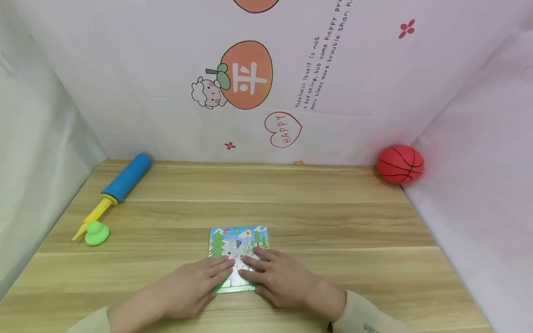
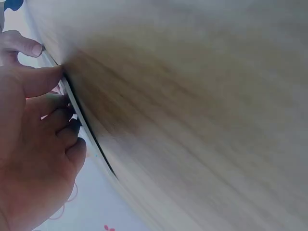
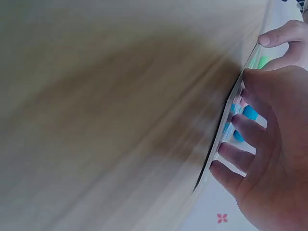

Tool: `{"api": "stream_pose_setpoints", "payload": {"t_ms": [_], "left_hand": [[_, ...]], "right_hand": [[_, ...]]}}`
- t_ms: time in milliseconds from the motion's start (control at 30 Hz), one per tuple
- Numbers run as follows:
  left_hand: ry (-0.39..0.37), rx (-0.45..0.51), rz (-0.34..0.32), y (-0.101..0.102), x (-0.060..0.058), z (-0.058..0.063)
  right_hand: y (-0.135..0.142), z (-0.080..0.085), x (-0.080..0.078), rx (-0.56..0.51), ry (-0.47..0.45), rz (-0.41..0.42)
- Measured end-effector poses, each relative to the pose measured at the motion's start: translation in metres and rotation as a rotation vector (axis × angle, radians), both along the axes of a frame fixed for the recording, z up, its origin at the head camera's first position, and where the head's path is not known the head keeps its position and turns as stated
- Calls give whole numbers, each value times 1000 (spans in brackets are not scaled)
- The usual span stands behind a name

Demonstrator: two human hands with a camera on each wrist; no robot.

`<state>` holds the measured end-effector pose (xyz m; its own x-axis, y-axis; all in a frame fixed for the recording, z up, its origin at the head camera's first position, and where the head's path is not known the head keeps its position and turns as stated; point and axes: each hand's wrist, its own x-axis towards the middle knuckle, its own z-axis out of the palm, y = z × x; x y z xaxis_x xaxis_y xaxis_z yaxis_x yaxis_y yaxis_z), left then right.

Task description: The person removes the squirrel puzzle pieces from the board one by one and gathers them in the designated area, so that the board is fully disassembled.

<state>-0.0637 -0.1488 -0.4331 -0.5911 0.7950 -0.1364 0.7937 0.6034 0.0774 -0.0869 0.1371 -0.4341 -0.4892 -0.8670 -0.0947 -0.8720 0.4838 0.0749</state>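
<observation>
A square jigsaw puzzle lies flat on the wooden table, its pieces fitted together in a picture of a grey animal among green trees under a blue sky. My left hand rests its fairly straight fingers on the puzzle's lower left. From the other side, my right hand lays spread fingers across the lower right. Both hands cover parts of the picture. In the left wrist view the left hand touches the thin board from above. The right wrist view shows the right hand with fingertips down on the board.
A blue and yellow hand pump lies at the table's left, with a small light-green knobbed object beside its tip. At the far right corner sits a red basketball. Printed white sheets stand around the table.
</observation>
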Motion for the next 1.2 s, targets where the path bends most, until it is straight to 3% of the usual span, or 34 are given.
{"api": "stream_pose_setpoints", "payload": {"t_ms": [167,300,400,500,633,900,1200], "left_hand": [[-17,85,16,-4,2,5],[-22,170,80,3,-11,12],[-6,166,134,10,-25,14],[-23,128,170,16,-36,12],[-77,72,193,19,-42,8],[-91,29,198,22,-42,-6],[-99,37,207,22,-42,-7]], "right_hand": [[-5,3,-6,-123,11,-34],[-9,9,-25,-276,35,-178],[-12,13,-39,-322,-13,-299],[-16,13,-50,-309,-93,-367],[-19,10,-57,-264,-177,-404],[-24,5,-65,-242,-221,-460],[-32,7,-76,-216,-322,-528]]}}
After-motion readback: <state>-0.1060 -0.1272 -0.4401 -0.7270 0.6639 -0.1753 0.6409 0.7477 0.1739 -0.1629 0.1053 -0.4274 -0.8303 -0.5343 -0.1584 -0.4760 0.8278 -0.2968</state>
